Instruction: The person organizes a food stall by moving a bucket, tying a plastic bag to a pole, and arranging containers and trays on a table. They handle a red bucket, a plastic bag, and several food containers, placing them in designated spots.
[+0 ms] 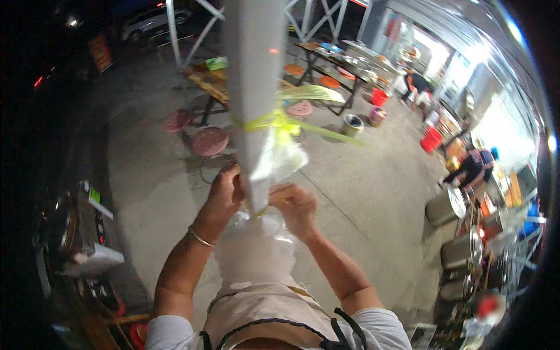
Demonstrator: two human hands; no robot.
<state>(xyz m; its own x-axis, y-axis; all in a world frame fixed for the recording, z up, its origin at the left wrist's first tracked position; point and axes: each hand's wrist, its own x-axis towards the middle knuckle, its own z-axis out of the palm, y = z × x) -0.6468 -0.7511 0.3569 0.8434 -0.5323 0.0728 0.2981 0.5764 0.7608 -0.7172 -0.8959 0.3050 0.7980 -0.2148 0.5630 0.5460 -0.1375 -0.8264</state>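
A white square post (256, 65) stands upright right before me. My left hand (226, 187) is at its left side, fingers curled and partly hidden behind the edge. At the right side, my right hand (295, 208) has its fingers bent in a pinch. Low on the post between both hands runs a thin yellow strip (260, 213), its ends lost in my fingers. Below it hangs a bunch of translucent plastic bags (253, 251). Higher up, a yellow-green ribbon (286, 124) is knotted round the post, with a white plastic bag (291, 162) under the knot.
Beyond the post are a wooden table (208, 85), pink round stools (210, 141) and a longer table (321, 54) with dishes. Buckets (352, 124) stand on the concrete floor. Along the right are large metal pots (446, 205) and a bending person (474, 166). A parked car (153, 24) is far left.
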